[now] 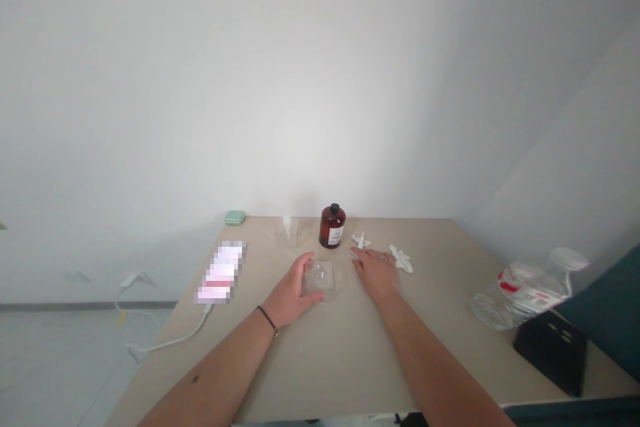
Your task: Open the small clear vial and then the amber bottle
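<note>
Head view: what's the left hand [287,290] on?

Cupped half open against a clear, square plastic dish [320,281] on the matte beige desk [320,367].

And the right hand [375,273]?

Open, flat and empty, just beside a small white plastic piece [361,240], near a glossy amber glass bottle [333,227].

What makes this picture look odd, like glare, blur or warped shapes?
In the head view, a bright glow washes out the white wall above the brown glass bottle; a pixelated patch hides something on the table; the wide lens makes the left hand and right hand look small beyond long forearms.
</note>
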Motion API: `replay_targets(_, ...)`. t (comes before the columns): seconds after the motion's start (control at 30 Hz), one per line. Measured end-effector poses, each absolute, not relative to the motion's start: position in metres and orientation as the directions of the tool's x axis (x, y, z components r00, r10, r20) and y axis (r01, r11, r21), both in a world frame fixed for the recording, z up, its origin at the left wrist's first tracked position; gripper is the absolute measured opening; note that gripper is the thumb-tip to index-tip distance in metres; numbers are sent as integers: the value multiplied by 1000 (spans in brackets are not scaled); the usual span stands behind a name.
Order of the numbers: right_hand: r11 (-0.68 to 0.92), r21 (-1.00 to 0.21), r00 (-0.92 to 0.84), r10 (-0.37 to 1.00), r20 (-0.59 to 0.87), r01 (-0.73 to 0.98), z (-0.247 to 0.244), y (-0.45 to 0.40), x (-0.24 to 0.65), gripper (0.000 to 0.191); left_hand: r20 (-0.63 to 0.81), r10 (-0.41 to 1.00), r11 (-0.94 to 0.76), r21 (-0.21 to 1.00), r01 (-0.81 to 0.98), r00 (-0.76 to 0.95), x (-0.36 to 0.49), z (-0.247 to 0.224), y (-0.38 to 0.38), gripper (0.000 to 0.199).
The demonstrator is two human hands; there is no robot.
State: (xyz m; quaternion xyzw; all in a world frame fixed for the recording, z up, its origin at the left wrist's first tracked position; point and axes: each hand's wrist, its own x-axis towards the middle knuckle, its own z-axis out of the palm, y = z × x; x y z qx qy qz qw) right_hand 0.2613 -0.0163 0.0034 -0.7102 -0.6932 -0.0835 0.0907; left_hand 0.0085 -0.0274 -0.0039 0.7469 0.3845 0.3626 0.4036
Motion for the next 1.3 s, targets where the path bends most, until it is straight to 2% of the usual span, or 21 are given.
replay_targets(0.17,-26,15,21,969,247,1000,1,-16,260,39,231,864,-387,873,298,447,9,-5,-27,84)
replay_targets(0.67,-45,-3,44,969,241,999,-5,-14,260,42,233,866,-377,885,273,442,9,-5,-27,84)
replay_targets(1.3,-49,-120,78,964,254,992,4,-25,256,54,243,860,-383,888,253,448,8,-12,-23,88)
